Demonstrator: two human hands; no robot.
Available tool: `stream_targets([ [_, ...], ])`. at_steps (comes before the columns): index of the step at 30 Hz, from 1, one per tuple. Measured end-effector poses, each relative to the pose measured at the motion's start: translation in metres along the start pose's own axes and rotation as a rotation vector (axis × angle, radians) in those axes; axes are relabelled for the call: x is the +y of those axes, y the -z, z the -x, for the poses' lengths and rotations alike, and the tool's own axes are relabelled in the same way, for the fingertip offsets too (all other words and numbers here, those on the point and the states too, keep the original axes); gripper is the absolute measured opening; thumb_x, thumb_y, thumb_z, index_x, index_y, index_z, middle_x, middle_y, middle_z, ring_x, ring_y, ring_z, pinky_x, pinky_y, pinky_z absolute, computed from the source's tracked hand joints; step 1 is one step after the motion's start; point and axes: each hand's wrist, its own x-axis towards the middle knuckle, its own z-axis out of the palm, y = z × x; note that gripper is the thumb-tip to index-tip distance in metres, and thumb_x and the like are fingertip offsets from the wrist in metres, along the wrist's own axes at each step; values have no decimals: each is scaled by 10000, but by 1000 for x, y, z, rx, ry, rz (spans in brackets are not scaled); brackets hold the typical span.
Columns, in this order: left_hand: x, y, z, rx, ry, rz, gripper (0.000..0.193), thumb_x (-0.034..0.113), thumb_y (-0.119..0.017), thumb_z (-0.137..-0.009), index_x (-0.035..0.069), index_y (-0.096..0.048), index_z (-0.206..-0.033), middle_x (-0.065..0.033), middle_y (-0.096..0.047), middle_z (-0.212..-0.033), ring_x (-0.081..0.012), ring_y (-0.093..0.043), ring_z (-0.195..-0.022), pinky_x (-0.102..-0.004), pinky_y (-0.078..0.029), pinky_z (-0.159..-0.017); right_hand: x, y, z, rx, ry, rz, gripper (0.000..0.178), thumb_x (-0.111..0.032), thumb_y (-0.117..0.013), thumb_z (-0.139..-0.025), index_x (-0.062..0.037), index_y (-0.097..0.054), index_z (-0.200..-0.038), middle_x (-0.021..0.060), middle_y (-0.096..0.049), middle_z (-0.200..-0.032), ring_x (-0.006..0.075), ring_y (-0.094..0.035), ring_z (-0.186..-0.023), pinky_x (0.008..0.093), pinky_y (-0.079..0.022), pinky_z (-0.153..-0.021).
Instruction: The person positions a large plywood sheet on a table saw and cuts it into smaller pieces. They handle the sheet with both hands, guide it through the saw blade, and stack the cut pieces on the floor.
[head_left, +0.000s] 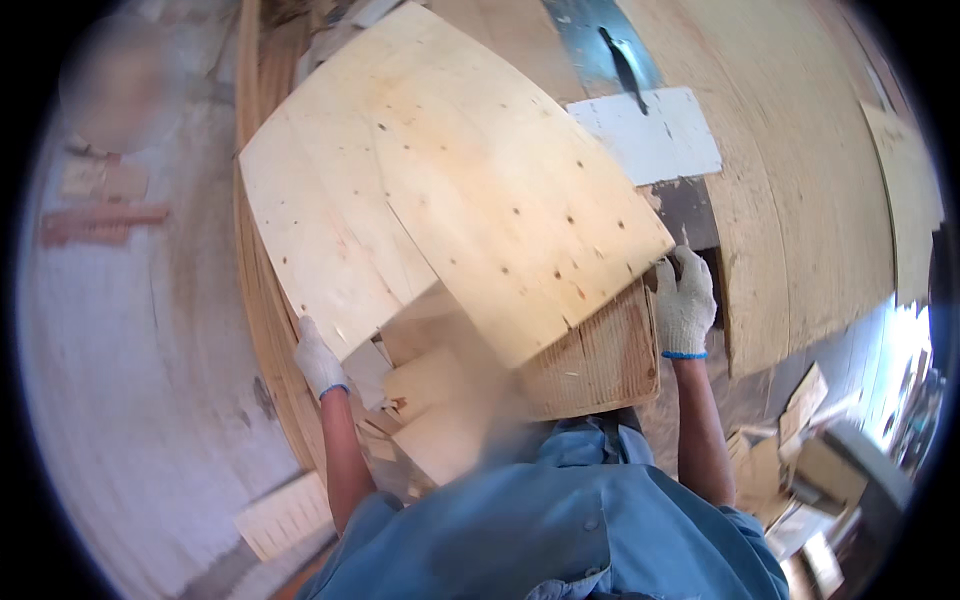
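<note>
Gripping a pale, knot-flecked plywood sheet point(450, 170) by its left edge, close to the near corner, with the left hand point(320, 362) closed on it. Reaching its right corner with the right hand point(686, 310); cannot tell whether closed there. Spreads between and mostly ahead of both, partly over a ribbed wooden block point(590, 365). Shows reddish marks on a small board point(285, 515) at lower left, too faint to read.
</note>
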Motion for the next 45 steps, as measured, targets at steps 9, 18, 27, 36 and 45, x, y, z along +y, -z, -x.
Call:
stream_targets([
  [9,-118,97,147,190,86,-236,677,516,-455,-1007,-126,-671,-1019,-225,-700,-954,-304,-640,-825,-408,-494,-770,50,17,-8,-249,86,63,438,-436,-493,-976,-39,-673,-1017,235,-670,-964,428,-634,-934,483,-489,-802],
  [18,-161,95,297,182,240,14,614,503,-475,-1005,-79,-668,-1030,-139,-685,-852,-230,-643,-726,-358,-505,-662,129,75,10,-291,142,93,531,-498,-434,-989,-37,-692,-935,264,-662,-937,454,-631,-918,501,-484,-777],
  [27,-215,36,462,-318,208,216,434,416,-480,-1024,70,-658,-831,-44,-606,-646,-140,-545,-455,-284,-409,-407,289,167,-18,-125,-99,-129,511,-501,-483,-987,-51,-606,-777,70,-506,-555,162,-512,-501,338,-422,-476],
  [36,-144,-52,558,-500,369,335,411,284,-421,-1036,-29,-619,-857,-140,-609,-703,-238,-635,-656,-395,-515,-622,339,192,136,-357,-378,-506,401,-446,-537,-977,-81,-574,-815,10,-512,-568,125,-477,-413,282,-387,-383],
  [45,-212,-92,532,-447,615,988,401,294,-608,-961,60,-534,-1278,-116,-609,-1201,-280,-591,-1112,-484,-510,-943,327,218,150,-417,-212,-418,340,-366,-575,-977,-58,-595,-834,28,-570,-623,139,-557,-476,289,-445,-437],
])
